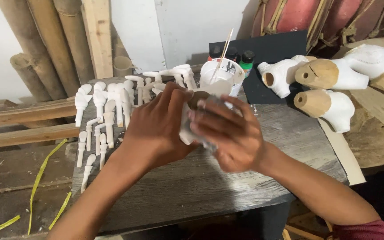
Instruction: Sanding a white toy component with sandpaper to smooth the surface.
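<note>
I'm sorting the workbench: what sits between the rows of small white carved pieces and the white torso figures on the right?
In the head view, the white paint cup with its stick, and both hands, left and right, gripping a white piece.

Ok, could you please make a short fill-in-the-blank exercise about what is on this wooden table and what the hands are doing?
1. Both hands, the left hand and the right hand, hold one small ____ carved piece.
2. A thin stick stands in the white ____.
3. The many small white parts lie on the ____ side of the table.

Missing words: white; cup; left
</note>
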